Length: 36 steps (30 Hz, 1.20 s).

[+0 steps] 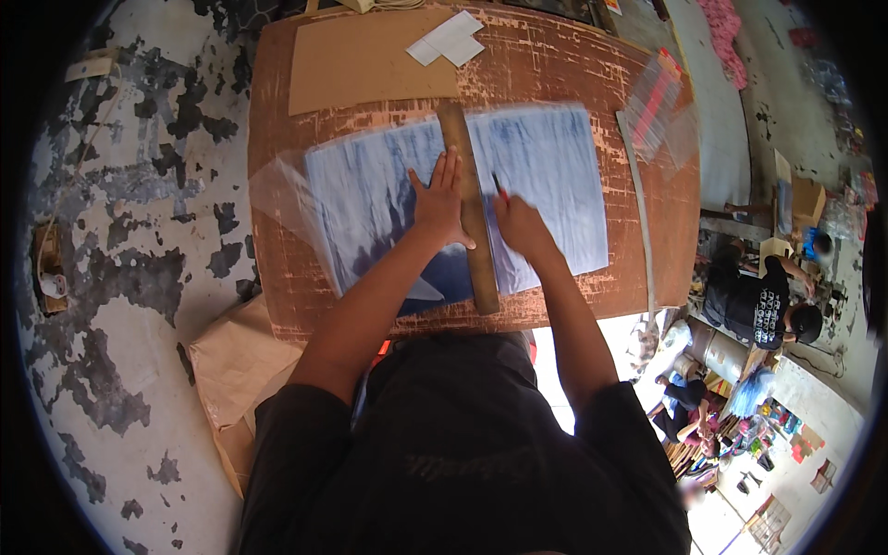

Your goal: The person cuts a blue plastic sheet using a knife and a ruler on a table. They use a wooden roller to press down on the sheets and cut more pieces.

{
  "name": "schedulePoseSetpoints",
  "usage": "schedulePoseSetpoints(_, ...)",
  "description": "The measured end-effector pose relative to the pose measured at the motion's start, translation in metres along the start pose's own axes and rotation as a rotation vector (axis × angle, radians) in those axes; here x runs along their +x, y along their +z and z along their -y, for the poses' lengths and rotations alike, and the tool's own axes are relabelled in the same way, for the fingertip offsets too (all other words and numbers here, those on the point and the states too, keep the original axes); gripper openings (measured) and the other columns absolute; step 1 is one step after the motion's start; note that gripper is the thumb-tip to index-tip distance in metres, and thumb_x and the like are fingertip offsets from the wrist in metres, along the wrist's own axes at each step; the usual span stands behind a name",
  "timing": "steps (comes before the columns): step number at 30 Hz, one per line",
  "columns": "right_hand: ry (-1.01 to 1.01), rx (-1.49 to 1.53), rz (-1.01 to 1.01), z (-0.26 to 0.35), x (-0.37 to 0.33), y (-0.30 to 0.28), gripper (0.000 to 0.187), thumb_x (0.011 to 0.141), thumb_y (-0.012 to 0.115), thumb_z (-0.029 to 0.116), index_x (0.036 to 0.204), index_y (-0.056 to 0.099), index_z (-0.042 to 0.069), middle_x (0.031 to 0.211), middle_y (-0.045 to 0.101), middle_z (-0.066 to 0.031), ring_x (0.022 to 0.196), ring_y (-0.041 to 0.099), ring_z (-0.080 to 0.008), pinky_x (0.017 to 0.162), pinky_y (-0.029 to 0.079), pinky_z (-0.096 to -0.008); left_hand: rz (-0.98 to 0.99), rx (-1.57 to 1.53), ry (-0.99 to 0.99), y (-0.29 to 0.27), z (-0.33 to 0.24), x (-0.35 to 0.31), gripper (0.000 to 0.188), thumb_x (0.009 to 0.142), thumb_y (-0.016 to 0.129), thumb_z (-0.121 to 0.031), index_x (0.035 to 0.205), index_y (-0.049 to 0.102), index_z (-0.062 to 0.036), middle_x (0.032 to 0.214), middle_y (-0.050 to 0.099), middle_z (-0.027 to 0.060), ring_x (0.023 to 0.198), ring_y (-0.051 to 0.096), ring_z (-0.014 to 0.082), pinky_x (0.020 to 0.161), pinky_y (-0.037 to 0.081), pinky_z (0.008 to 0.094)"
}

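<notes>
A workshop (scratched worktable [555,67], straightedge [482,264])

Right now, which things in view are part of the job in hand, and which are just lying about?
In use:
left hand, spread on the brown strip
right hand, holding a thin dark-tipped tool
blue-and-white sheeting beneath

Seemingly just lying about:
tan board
white piece
clear-and-red packet
pale curved strip
</notes>
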State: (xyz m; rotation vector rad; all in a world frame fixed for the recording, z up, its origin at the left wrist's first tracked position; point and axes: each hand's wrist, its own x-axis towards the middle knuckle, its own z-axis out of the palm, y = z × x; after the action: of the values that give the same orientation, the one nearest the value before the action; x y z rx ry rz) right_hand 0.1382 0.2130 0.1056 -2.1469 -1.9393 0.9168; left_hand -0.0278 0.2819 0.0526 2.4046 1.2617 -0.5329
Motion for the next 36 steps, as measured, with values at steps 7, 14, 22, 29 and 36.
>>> schedulePoseSetpoints(7, 0.080, 0.136, 0.003, 0.025, 0.151, 0.004, 0.065, 0.109, 0.038, 0.042, 0.105, 0.068, -0.015, 0.107, 0.068, -0.0429, 0.109, 0.067, -0.0569, 0.098, 0.052, -0.0570, 0.011, 0.018, -0.017, -0.002, 0.004, -0.004, 0.169, 0.048, 0.091, -0.077, 0.170, 0.005, 0.0008, 0.179, -0.007, 0.0184, 0.167, -0.002, 0.0304, 0.119, 0.020, 0.0801)
schedulePoseSetpoints(14, 0.032, 0.097, 0.060, 0.028, 0.160, -0.002, 0.066, 0.109, 0.036, 0.041, 0.107, 0.069, -0.016, 0.107, 0.070, -0.0407, 0.108, 0.068, -0.0553, 0.099, 0.053, -0.0562, -0.007, -0.006, -0.006, -0.001, 0.003, -0.005, 0.168, 0.048, 0.092, -0.076, 0.170, 0.006, 0.0017, 0.179, -0.005, 0.0189, 0.166, -0.001, 0.0311, 0.119, 0.020, 0.0805)
schedulePoseSetpoints(22, 0.087, 0.083, 0.171, 0.000, 0.061, 0.031, 0.058, 0.109, 0.037, 0.043, 0.122, 0.066, -0.006, 0.109, 0.071, -0.0371, 0.110, 0.067, -0.0555, 0.098, 0.053, -0.0578, -0.027, -0.039, -0.014, 0.000, 0.000, -0.003, 0.170, 0.044, 0.096, -0.071, 0.168, 0.009, 0.0044, 0.179, -0.006, 0.0194, 0.167, -0.001, 0.0320, 0.118, 0.019, 0.0817)
schedulePoseSetpoints(29, 0.399, 0.244, 0.233, -0.010, -0.073, 0.055, 0.061, 0.110, 0.039, 0.045, 0.120, 0.066, -0.008, 0.112, 0.066, -0.0433, 0.115, 0.064, -0.0575, 0.101, 0.050, -0.0596, -0.035, -0.056, -0.007, 0.003, 0.001, -0.001, 0.173, 0.044, 0.096, -0.071, 0.169, 0.002, 0.0032, 0.179, -0.007, 0.0181, 0.167, -0.001, 0.0313, 0.119, 0.018, 0.0815)
schedulePoseSetpoints(36, 0.118, 0.189, 0.063, 0.003, -0.003, 0.005, 0.060, 0.112, 0.039, 0.044, 0.107, 0.065, -0.010, 0.105, 0.067, -0.0406, 0.108, 0.064, -0.0580, 0.093, 0.051, -0.0607, -0.031, -0.055, -0.023, 0.002, 0.006, -0.005, 0.173, 0.044, 0.095, -0.072, 0.169, 0.003, 0.0028, 0.179, -0.008, 0.0184, 0.167, -0.001, 0.0317, 0.119, 0.018, 0.0812)
